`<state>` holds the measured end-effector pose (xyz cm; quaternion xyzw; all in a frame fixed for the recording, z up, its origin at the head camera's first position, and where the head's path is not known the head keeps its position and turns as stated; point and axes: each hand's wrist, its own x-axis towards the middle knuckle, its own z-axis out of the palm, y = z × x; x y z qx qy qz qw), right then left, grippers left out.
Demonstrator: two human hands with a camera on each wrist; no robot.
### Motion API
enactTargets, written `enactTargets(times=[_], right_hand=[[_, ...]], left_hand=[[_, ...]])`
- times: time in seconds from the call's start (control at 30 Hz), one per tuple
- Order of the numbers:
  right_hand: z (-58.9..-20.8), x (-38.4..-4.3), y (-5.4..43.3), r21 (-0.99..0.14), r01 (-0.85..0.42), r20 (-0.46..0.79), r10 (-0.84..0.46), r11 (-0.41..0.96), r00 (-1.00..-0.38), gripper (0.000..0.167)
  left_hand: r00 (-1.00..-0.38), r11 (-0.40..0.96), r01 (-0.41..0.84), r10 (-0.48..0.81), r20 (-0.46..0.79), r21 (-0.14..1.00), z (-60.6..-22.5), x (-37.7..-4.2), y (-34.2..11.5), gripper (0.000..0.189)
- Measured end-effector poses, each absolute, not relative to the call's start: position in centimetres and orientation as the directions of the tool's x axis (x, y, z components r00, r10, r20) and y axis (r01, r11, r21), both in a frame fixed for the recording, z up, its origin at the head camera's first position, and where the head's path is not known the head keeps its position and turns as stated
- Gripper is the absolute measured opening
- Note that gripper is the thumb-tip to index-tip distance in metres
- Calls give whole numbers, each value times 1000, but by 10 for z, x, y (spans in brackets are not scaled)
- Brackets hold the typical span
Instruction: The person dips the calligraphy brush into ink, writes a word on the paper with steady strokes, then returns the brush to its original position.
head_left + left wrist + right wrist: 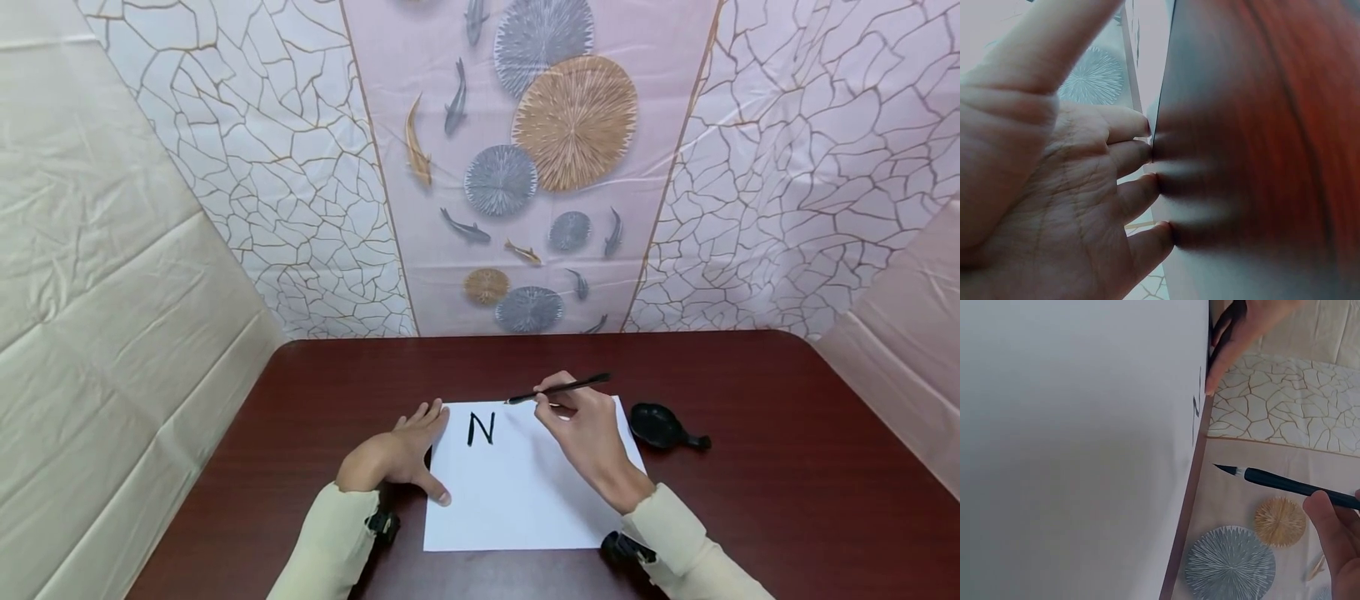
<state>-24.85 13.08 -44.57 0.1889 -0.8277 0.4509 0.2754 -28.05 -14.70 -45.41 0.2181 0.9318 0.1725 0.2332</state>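
A white sheet of paper (517, 492) lies on the table, with a black letter N (482, 429) painted near its upper left. My right hand (588, 429) pinches a dark ink brush (562, 387) above the paper's top edge. In the right wrist view the brush (1285, 482) shows a pointed black tip, held off the sheet. My left hand (405, 454) rests at the paper's left edge, fingers spread, the thumb on the sheet. In the left wrist view the fingertips of the left hand (1079, 194) touch the wooden tabletop.
A small black ink dish (656, 425) with a short handle sits just right of the paper. The dark red-brown table (787, 450) meets a patterned cloth wall (300, 167) at the back. Pale cloth hangs on both sides.
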Motion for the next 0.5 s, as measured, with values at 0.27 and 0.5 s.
enactTargets(times=[0.27, 0.5], right_hand=[[-453, -243, 129, -639, -562, 596, -123, 525, -793, 15], [-456, -244, 126, -653, -536, 565, -128, 534, -815, 15]], left_hand=[[-794, 850, 326, 484, -368, 414, -456, -283, -147, 135], [-795, 857, 305, 470, -384, 417, -459, -284, -147, 134]])
